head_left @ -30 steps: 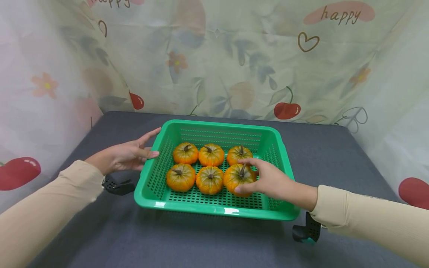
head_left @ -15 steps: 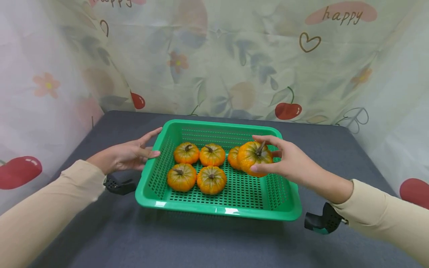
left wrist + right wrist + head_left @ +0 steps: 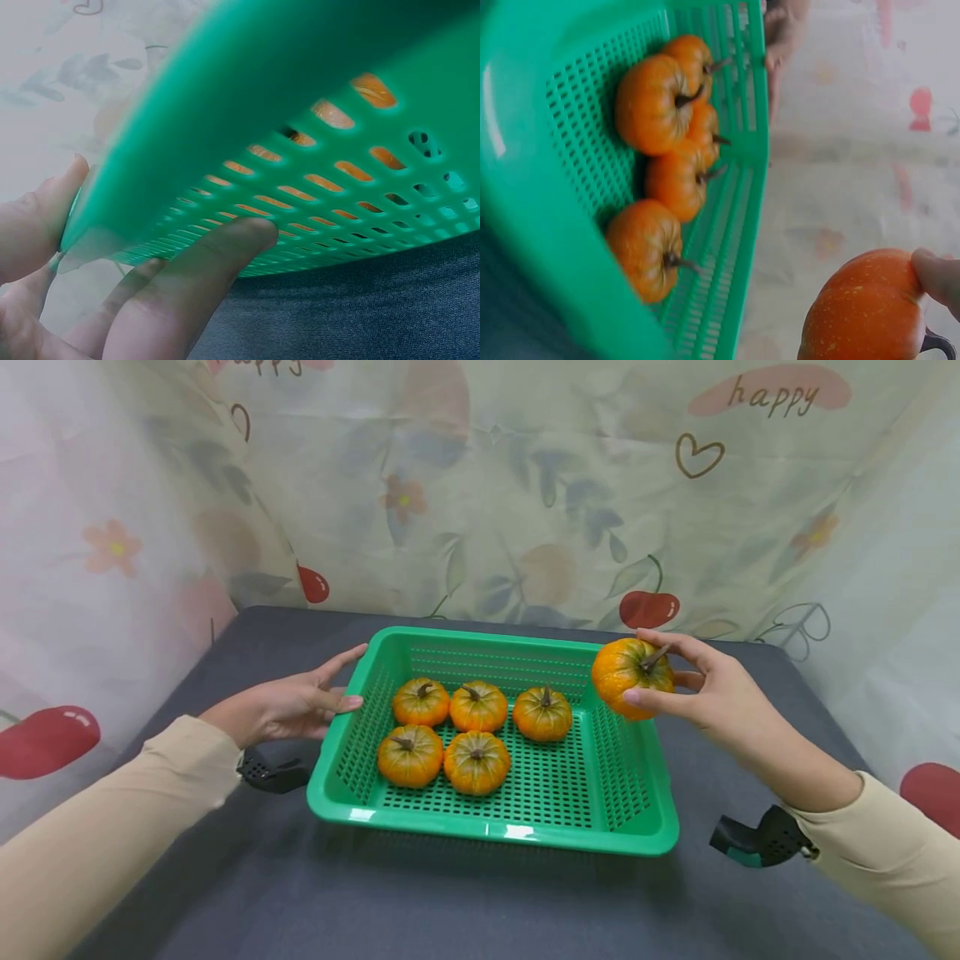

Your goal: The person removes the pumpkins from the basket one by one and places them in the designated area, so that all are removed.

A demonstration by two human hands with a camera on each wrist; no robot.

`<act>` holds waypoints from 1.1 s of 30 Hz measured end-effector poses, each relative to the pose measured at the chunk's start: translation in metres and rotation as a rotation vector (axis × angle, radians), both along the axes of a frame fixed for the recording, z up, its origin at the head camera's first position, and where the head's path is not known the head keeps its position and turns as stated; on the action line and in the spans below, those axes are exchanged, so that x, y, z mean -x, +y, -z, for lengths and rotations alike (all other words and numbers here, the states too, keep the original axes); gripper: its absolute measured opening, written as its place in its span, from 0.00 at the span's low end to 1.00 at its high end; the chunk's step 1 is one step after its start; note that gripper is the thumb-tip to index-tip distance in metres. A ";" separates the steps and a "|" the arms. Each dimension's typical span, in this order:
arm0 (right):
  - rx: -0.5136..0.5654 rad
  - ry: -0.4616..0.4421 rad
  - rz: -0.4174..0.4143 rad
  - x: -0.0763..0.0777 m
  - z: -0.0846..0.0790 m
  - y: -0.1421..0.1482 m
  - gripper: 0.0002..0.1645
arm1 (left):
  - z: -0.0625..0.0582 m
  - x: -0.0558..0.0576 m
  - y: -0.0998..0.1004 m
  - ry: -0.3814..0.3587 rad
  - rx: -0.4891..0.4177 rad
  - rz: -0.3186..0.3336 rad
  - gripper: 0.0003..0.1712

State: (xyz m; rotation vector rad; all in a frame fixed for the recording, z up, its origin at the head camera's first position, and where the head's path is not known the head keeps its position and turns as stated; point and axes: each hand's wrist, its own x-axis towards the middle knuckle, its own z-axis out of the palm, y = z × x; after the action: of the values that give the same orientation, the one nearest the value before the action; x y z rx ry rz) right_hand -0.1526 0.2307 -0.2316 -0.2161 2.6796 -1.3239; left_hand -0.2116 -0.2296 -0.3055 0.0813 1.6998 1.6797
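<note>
A green perforated basket [image 3: 487, 833] sits over the dark table, with several small orange pumpkins [image 3: 543, 713] in it. My left hand [image 3: 296, 702] grips its left rim; in the left wrist view the thumb lies at the rim and a finger [image 3: 202, 277] rests against the slotted outer wall. My right hand [image 3: 720, 693] holds one pumpkin [image 3: 628, 675] between thumb and fingers, above the basket's back right corner. In the right wrist view that same pumpkin [image 3: 866, 311] hangs outside the basket, partly cut off by the frame, its stem at the lower right.
Dark grey cloth covers the table [image 3: 420, 902] around the basket. A printed curtain [image 3: 495, 510] closes off the back and both sides. A black device [image 3: 765, 839] is strapped at each wrist.
My right hand has gripped the front right pumpkin, lifted it from the basket and carried it up to the right, toward the back corner. The left hand has stayed at the rim.
</note>
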 end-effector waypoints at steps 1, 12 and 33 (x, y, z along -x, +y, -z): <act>-0.001 0.002 0.017 0.001 0.001 0.003 0.45 | 0.000 0.000 0.000 0.003 0.000 0.001 0.56; -0.023 0.130 0.156 0.009 0.023 0.038 0.46 | 0.001 0.000 -0.001 0.002 -0.005 -0.003 0.56; -0.124 0.115 0.277 0.032 0.092 0.079 0.54 | -0.002 -0.002 -0.001 0.011 -0.009 0.011 0.55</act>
State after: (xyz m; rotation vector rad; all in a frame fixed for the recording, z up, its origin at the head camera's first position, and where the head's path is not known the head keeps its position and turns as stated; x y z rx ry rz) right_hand -0.1845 0.3092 -0.3233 0.1006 2.9628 -1.2398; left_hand -0.2101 -0.2308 -0.3040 0.1037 1.6966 1.6824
